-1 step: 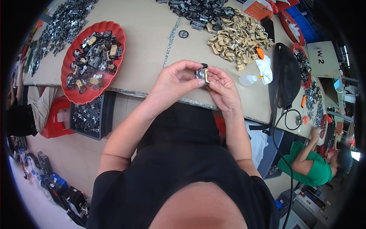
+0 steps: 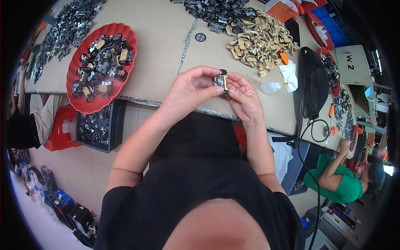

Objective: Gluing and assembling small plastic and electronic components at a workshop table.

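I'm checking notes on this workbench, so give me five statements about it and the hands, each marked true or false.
1. The left hand and right hand hold one small wheeled part between them. True.
2. The large red tray at the left is empty. False: that tray holds many small parts, wheels among them.
3. A lone wheel lies on the table beyond the hands. True.
4. The small bottle is left of both hands. False: the whitish bottle is to their right.
5. The pile of tan pieces adjoins a pile of dark parts. True.
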`<state>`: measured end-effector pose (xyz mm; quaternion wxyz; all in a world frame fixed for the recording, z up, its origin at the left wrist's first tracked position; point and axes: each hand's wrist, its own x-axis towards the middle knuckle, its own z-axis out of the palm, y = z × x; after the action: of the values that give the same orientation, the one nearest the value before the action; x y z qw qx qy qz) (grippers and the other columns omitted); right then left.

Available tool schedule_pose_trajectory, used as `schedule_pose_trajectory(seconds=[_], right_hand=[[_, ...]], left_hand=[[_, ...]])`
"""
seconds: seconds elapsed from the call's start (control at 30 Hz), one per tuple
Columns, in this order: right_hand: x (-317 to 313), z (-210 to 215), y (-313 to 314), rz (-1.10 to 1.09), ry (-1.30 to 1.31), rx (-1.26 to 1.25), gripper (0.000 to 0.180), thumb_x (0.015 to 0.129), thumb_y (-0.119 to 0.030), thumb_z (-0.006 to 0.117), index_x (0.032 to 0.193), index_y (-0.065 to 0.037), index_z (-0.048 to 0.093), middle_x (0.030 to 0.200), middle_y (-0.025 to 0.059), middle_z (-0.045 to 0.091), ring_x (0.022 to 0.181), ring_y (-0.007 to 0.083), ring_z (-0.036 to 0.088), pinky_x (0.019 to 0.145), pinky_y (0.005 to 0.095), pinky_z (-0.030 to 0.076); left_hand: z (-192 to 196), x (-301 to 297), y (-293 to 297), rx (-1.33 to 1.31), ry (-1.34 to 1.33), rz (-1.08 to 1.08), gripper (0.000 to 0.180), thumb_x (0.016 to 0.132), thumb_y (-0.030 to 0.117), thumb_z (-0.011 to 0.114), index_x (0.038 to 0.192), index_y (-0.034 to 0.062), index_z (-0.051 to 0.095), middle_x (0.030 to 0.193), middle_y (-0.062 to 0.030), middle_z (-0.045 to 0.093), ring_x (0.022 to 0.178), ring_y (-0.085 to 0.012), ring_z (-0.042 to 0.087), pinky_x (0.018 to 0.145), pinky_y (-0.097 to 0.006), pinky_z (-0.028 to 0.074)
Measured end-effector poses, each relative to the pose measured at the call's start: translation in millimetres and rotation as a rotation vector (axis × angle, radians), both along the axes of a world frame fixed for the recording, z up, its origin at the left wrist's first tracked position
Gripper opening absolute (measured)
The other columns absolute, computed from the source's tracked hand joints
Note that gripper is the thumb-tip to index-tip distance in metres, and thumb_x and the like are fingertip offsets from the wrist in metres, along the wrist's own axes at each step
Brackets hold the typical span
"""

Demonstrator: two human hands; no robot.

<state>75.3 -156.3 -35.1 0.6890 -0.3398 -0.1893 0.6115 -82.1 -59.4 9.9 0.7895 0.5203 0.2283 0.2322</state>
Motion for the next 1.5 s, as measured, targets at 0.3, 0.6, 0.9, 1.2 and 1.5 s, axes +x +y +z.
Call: schedule_pose_trajectory(seconds=[0.3,0.6,0.9,1.2,1.5], right_hand=[[4,-2,5,0.036,0.017,0.039,0.034,0.077,0.003,0.063,0.109,0.0,0.053,0.103,0.0116,0.059,0.094,0.0166,0.058,0.083,0.0292,0.048],[0,1,6,-0.002,-0.061,-0.024,0.027,0.078,0.002,0.063,0.102,-0.002,0.053,0.093,0.01,0.062,0.082,0.0132,0.06,0.068,0.0238,0.049],[-3,2,7,-0.047,-0.099,-0.053,0.024,0.076,0.003,0.065,0.096,-0.003,0.053,0.088,0.0081,0.061,0.078,0.0112,0.06,0.064,0.0219,0.049],[-2,5,8,-0.012,-0.167,-0.095,0.024,0.075,0.002,0.066,0.094,-0.003,0.054,0.087,0.0061,0.061,0.076,0.0088,0.059,0.064,0.0204,0.048],[-10,3,11,-0.047,-0.328,-0.121,0.017,0.079,-0.001,0.063,0.096,0.001,0.06,0.089,0.0071,0.061,0.082,0.0109,0.059,0.073,0.0219,0.048]], left_hand=[[-5,0,4,-0.04,-0.006,-0.008,0.032,0.077,-0.001,0.064,0.108,-0.0012,0.056,0.096,-0.0088,0.062,0.088,-0.0121,0.059,0.08,-0.024,0.048],[-10,-3,5,-0.034,0.028,-0.022,0.033,0.075,-0.006,0.063,0.108,-0.0013,0.058,0.097,-0.0097,0.062,0.09,-0.0142,0.06,0.082,-0.026,0.049],[-14,-3,3,0.081,0.017,-0.017,0.033,0.073,-0.008,0.064,0.105,-0.0007,0.06,0.1,-0.007,0.055,0.093,-0.016,0.058,0.082,-0.026,0.05],[-22,-6,2,0.131,0.013,0.03,0.036,0.069,-0.013,0.065,0.102,-0.0002,0.061,0.103,-0.008,0.052,0.094,-0.0165,0.057,0.081,-0.025,0.052],[-30,-5,0,0.115,-0.04,0.121,0.033,0.069,-0.014,0.065,0.099,-0.0015,0.06,0.102,-0.0069,0.05,0.091,-0.0171,0.058,0.081,-0.026,0.052]])
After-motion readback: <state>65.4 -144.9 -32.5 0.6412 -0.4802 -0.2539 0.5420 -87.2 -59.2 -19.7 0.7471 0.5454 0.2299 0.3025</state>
